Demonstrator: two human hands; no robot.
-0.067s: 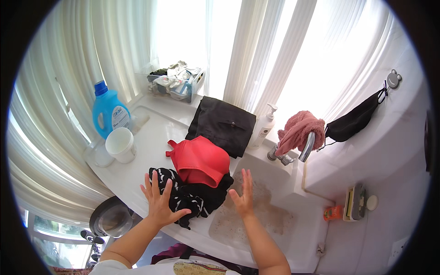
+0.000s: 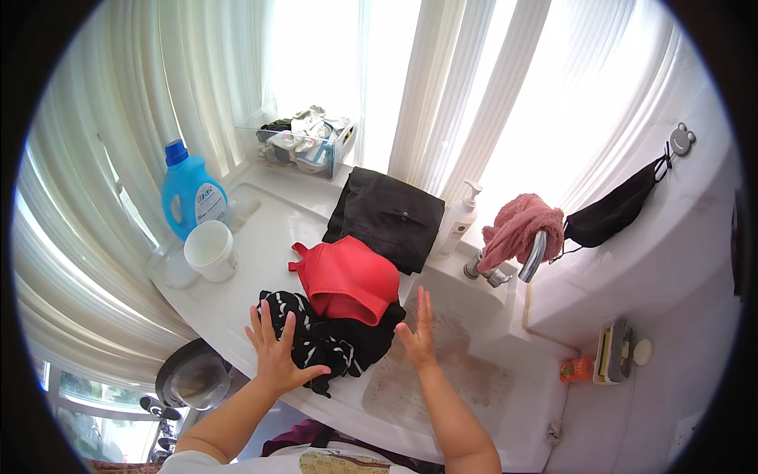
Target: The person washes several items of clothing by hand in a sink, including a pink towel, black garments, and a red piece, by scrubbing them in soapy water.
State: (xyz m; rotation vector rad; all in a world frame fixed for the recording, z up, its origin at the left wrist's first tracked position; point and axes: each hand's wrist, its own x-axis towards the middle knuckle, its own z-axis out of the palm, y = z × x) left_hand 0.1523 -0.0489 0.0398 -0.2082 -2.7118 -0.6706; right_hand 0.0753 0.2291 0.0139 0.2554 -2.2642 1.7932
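Observation:
A red bra (image 2: 351, 276) lies on top of a black garment with white marks (image 2: 328, 347), bunched up at the counter's front beside the sink. My left hand (image 2: 276, 351) is spread with fingers apart, over the left edge of the patterned garment; whether it touches the cloth I cannot tell. Over the near left side of the sink basin (image 2: 474, 411), my right hand (image 2: 418, 336) is held up, thumb apart from the fingers, with nothing in it. Behind the bra lies a folded black garment (image 2: 387, 217).
A blue detergent bottle (image 2: 189, 197) and a white tub (image 2: 211, 251) stand at the left. A clear bin of clothes (image 2: 304, 146) sits at the back. By the sink are a white pump bottle (image 2: 456, 225) and a faucet (image 2: 533, 257) draped with a pink cloth (image 2: 521, 229).
The whole view has shifted very slightly. Both hands keep nearly the same pose, and the garments lie as before.

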